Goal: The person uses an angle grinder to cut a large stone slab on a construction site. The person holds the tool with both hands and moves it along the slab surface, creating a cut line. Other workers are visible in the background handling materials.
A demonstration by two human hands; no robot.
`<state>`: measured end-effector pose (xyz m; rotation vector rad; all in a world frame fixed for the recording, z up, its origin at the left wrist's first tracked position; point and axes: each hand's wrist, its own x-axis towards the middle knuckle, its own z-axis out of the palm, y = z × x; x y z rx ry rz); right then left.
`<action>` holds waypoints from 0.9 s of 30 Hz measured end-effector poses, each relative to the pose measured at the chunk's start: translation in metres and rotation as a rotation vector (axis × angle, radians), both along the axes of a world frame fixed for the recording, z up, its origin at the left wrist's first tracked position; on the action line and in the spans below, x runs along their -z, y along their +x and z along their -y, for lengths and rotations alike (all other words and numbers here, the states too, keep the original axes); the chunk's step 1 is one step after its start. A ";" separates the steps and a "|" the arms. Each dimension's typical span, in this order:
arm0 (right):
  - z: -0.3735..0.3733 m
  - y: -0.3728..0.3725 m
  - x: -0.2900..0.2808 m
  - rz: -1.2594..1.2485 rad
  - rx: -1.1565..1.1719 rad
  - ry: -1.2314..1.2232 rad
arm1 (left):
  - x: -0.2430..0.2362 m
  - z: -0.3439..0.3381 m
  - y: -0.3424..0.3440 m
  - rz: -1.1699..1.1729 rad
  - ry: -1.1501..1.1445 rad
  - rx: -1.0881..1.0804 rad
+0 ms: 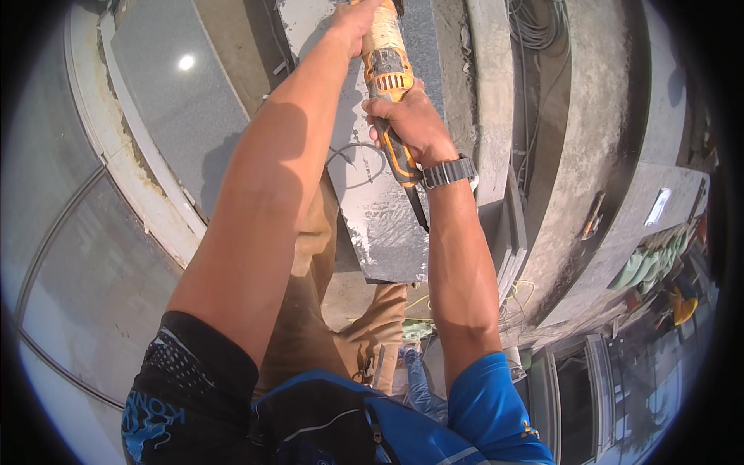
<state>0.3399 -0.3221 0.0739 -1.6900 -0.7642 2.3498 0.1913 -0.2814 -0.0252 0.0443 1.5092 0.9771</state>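
A yellow and black angle grinder [389, 71], wrapped with pale tape towards its front, points away from me over a long grey stone slab [386, 240]. My right hand [413, 124] is closed round its rear body and handle. At the upper edge of the view, my left hand [354, 26] grips the tool's front end; some of its fingers are out of sight. The disc end is mostly cut off by the frame. A black power cord [418, 208] runs down from the handle. White dust or residue covers much of the slab.
Another grey slab [182, 70] lies to the left. A concrete ledge [581, 124] curves along the right, with coiled cable [536, 27] beside it. Several slabs [508, 240] stand on edge right of my forearm. Green cloth [655, 260] lies farther right.
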 end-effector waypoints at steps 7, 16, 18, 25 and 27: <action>0.001 0.007 -0.002 -0.022 -0.004 0.000 | -0.003 0.002 0.005 -0.016 -0.008 -0.009; 0.033 0.023 -0.019 0.043 -0.029 0.004 | -0.004 0.006 0.007 -0.008 -0.002 -0.031; 0.040 0.026 -0.019 0.042 -0.025 0.002 | 0.002 0.014 0.006 0.050 0.035 -0.046; 0.048 0.033 -0.022 0.049 -0.026 -0.022 | -0.014 0.022 0.019 -0.001 -0.012 -0.068; 0.048 0.034 -0.026 0.069 -0.031 -0.028 | -0.026 0.022 0.025 -0.039 -0.042 -0.066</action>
